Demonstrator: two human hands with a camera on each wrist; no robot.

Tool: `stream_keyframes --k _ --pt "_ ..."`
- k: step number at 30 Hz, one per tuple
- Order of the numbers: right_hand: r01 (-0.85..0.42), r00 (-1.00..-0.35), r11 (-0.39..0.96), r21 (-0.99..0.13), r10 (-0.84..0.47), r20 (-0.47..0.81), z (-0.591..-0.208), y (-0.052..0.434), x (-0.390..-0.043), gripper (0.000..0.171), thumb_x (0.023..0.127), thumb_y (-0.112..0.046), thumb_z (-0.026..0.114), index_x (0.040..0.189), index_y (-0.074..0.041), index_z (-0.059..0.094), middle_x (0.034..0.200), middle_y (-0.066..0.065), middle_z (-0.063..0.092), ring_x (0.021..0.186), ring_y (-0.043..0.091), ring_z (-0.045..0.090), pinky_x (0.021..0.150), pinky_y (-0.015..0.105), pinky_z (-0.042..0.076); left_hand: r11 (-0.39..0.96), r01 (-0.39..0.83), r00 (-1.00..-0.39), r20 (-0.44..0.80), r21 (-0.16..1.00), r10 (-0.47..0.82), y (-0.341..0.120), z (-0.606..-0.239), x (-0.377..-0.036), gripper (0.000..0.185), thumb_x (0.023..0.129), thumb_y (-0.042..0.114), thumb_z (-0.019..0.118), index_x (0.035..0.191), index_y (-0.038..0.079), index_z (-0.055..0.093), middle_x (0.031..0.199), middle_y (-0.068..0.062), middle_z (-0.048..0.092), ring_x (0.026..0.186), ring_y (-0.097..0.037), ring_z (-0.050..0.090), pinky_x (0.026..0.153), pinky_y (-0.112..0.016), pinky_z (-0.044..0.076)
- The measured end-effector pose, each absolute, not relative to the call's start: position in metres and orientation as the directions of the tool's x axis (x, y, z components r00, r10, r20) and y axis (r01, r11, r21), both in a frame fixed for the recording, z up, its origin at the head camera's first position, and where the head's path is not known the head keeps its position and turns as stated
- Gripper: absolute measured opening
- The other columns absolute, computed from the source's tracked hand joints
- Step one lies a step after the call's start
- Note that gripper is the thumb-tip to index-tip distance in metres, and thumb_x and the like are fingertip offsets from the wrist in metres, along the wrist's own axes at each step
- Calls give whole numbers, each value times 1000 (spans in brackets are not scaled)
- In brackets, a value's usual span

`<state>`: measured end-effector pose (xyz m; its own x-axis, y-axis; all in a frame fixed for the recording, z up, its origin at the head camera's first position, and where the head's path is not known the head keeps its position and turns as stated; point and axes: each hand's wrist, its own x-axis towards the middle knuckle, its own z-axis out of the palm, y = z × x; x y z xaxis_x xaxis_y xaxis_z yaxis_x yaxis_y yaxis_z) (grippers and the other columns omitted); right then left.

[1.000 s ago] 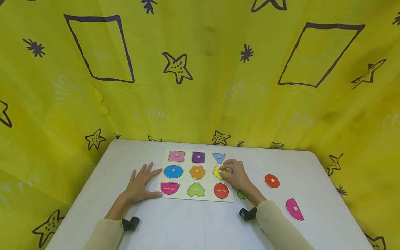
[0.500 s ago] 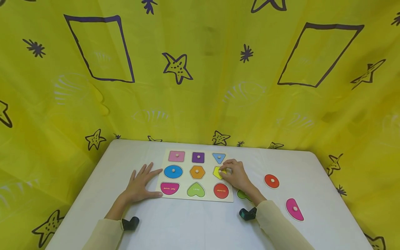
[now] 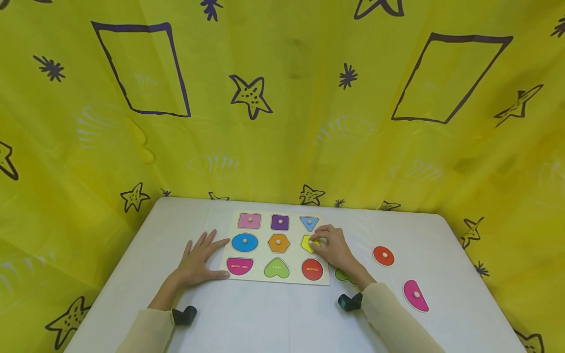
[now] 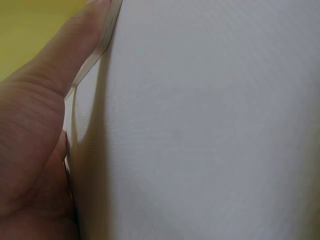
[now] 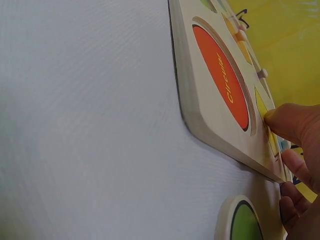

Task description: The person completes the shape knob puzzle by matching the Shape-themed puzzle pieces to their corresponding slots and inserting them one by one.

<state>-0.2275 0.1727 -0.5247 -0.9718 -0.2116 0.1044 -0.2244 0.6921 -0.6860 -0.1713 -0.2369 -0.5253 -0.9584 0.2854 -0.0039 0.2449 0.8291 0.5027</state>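
Note:
A wooden shape puzzle board (image 3: 264, 278) lies on the white table (image 3: 273, 318). My right hand (image 3: 332, 246) rests on the board's right side, its fingers curled round the knob of the yellow pentagon piece (image 3: 306, 243) in the middle row. My left hand (image 3: 198, 260) lies flat on the table with spread fingers, its fingertips touching the board's left edge. In the right wrist view the board's red circular recess (image 5: 222, 85) shows near my fingertips (image 5: 280, 117), and a green piece (image 5: 245, 222) lies on the table below. The left wrist view shows only my palm (image 4: 30, 150) on the table.
Loose pieces lie right of the board: a red circle (image 3: 383, 255), a pink half-round (image 3: 416, 295), and a green piece (image 3: 342, 274) partly under my right forearm. Yellow patterned fabric (image 3: 282, 98) walls the table on three sides. Black wrist cameras (image 3: 350, 301) sit on both forearms.

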Motion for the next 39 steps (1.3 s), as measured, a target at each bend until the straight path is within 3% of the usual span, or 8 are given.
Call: stream_keyframes --k 8,17,23,30,39 --pt "-222 -971 702 -676 -220 90 -523 175 -227 12 89 -16 81 100 -12 81 126 12 62 120 34 46 97 49 44 827 242 -958 -8 508 286 -235 -524 -172 96 73 59 84 154 21 49 167 -23 24 152 -52 11 115 -77 -3" --pt "-245 -958 712 -657 -283 51 -513 189 -222 32 92 -25 79 123 -17 73 134 10 62 126 33 49 105 54 46 825 243 -957 -13 510 290 -234 -524 -172 95 73 59 84 154 21 49 167 -23 24 152 -52 11 116 -76 -3" --pt "-346 -931 728 -592 -345 120 -507 200 -216 36 89 -20 81 123 -11 73 129 13 66 122 36 54 102 56 46 825 242 -958 -10 511 287 -233 -522 -170 95 73 57 85 153 19 51 166 -24 25 152 -53 12 116 -76 -3" --pt "-340 -933 747 -572 -342 108 -500 217 -202 37 89 -22 82 123 -13 72 128 11 65 121 35 54 98 55 49 833 228 -960 -26 504 278 -235 -524 -170 95 74 58 84 153 20 50 167 -23 24 153 -51 10 116 -75 -3" --pt "-398 -917 718 -571 -333 220 -490 256 -180 44 88 -13 83 129 -6 68 126 13 68 111 36 61 88 53 53 826 234 -960 -12 513 279 -237 -525 -170 95 73 58 84 153 20 50 166 -24 25 153 -51 10 116 -76 -3"
